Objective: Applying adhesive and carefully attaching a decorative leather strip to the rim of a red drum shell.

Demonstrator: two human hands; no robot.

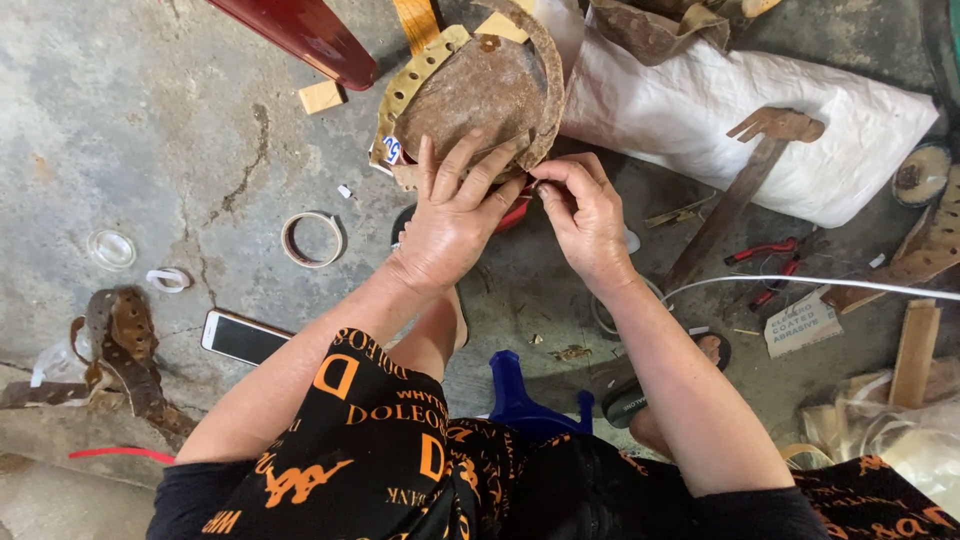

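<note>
A round rusty brown disc point(480, 85) with a curved leather-like rim lies on the concrete floor in front of me. A tan perforated strip point(410, 85) runs along its left edge. My left hand point(455, 215) rests flat on the disc's near edge, fingers spread, pressing it down. My right hand point(585, 215) sits just to the right, its fingertips pinched on something small at the disc's edge; what it pinches is too small to tell. A red object point(513, 213) shows between the two hands.
A white sack point(700, 120) lies at the back right with a rusty hammer point(745, 175) leaning across it. Red-handled pliers point(765, 260) and a white cable point(800, 283) lie to the right. A phone point(245, 338), a tape ring point(312, 239) and a perforated strap point(125, 345) lie left. A blue stool point(525, 400) is under me.
</note>
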